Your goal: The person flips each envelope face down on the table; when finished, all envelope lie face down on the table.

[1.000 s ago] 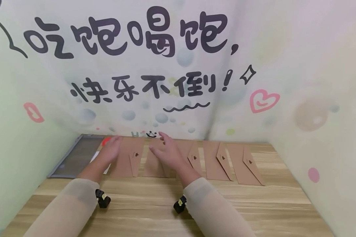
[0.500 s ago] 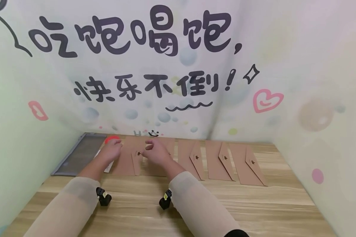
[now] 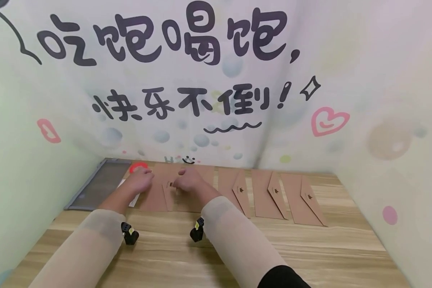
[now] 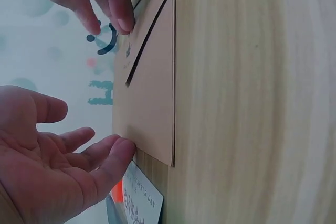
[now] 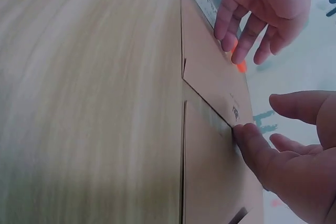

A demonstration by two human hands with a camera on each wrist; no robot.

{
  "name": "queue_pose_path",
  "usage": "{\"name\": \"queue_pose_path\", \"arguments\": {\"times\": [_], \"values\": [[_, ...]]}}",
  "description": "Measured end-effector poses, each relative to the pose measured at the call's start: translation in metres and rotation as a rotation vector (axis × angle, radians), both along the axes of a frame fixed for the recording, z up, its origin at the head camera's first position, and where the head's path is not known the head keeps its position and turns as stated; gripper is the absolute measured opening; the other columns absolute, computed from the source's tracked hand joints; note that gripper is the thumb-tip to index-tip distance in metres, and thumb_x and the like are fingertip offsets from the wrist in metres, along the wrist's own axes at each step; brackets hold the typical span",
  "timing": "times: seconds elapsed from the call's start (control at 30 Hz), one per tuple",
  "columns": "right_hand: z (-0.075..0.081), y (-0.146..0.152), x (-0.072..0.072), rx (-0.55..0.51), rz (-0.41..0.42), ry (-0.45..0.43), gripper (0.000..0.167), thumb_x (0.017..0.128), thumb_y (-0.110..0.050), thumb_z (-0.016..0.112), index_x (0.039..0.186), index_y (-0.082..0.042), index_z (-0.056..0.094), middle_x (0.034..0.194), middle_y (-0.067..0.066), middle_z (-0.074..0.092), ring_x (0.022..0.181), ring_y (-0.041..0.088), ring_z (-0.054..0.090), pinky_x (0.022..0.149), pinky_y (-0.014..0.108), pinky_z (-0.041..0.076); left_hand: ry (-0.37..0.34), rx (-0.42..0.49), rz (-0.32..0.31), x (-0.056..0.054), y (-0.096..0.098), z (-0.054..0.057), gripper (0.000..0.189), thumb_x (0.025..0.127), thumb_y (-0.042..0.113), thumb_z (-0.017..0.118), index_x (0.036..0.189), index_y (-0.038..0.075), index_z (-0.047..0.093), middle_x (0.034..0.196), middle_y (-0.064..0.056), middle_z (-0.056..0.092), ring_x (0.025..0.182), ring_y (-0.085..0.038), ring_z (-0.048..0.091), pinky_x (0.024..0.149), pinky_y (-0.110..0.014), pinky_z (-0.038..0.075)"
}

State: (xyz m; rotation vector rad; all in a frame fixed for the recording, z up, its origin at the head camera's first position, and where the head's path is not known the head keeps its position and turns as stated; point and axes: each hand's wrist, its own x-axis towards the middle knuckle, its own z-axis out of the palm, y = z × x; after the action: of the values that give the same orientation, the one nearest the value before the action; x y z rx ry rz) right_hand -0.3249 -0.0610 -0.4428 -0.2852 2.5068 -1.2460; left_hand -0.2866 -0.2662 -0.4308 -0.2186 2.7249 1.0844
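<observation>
A printed backdrop (image 3: 331, 52) stands behind a wood-grained tabletop (image 3: 165, 260), with a flat grey-edged mesh panel (image 3: 99, 186) at its far left. Right of that, five brown envelopes (image 3: 268, 198) lie in a row. The leftmost envelope (image 3: 153, 198) lies between both hands: the left hand (image 3: 141, 181), digits loosely apart, at its left edge; the right hand (image 3: 190, 182), likewise relaxed and parted, touching its flap-side edge. Beside it are a partly hidden white card (image 4: 143, 192) and a red object (image 3: 138, 165).
</observation>
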Motion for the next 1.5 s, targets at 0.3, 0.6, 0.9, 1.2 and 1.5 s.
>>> {"name": "queue_pose_path", "arguments": {"times": [0.3,0.6,0.9,1.2,1.5], "values": [[-0.005,0.005,-0.001,-0.349,-0.082,-0.196,0.065,0.091,0.003,0.070,0.154,0.002,0.053,0.143,0.018,0.068,0.084,0.016,0.061,0.082,0.031,0.058,0.027,0.020,-0.010,0.001,0.001,-0.004,0.061,0.110,0.029,0.035,0.158,-0.009,0.040,0.164,-0.034,0.039,0.146,-0.050,0.045,0.123,-0.062,0.040],[-0.008,0.008,-0.003,-0.402,-0.089,-0.127,0.042,0.100,-0.004,0.067,0.142,0.003,0.065,0.136,0.018,0.072,0.107,0.022,0.071,0.109,0.046,0.059,0.027,0.046,-0.036,0.004,0.008,-0.004,0.063,0.108,0.032,0.045,0.160,-0.006,0.041,0.165,-0.033,0.041,0.151,-0.051,0.043,0.124,-0.063,0.040],[0.003,0.010,-0.001,-0.380,-0.020,-0.111,0.059,0.095,-0.001,0.075,0.152,-0.004,0.059,0.139,0.012,0.074,0.128,0.022,0.070,0.109,0.041,0.059,-0.017,0.103,-0.064,0.001,0.016,-0.003,0.070,0.110,0.049,0.050,0.165,0.008,0.039,0.167,-0.026,0.043,0.152,-0.046,0.045,0.124,-0.063,0.041],[0.011,0.011,0.007,-0.403,0.006,-0.127,0.059,0.098,-0.005,0.074,0.154,-0.011,0.058,0.128,0.010,0.078,0.118,0.022,0.074,0.111,0.045,0.057,-0.070,0.316,-0.098,0.001,0.024,0.002,0.084,0.104,0.060,0.061,0.168,0.012,0.035,0.170,-0.023,0.040,0.154,-0.044,0.045,0.124,-0.059,0.043],[0.010,0.011,0.013,-0.509,0.040,-0.170,0.060,0.100,-0.005,0.072,0.157,-0.016,0.056,0.136,0.010,0.074,0.120,0.020,0.074,0.106,0.042,0.061,-0.092,0.438,-0.089,0.002,0.028,0.003,0.078,0.107,0.054,0.059,0.169,0.016,0.033,0.174,-0.022,0.032,0.156,-0.053,0.037,0.124,-0.063,0.041]]}}
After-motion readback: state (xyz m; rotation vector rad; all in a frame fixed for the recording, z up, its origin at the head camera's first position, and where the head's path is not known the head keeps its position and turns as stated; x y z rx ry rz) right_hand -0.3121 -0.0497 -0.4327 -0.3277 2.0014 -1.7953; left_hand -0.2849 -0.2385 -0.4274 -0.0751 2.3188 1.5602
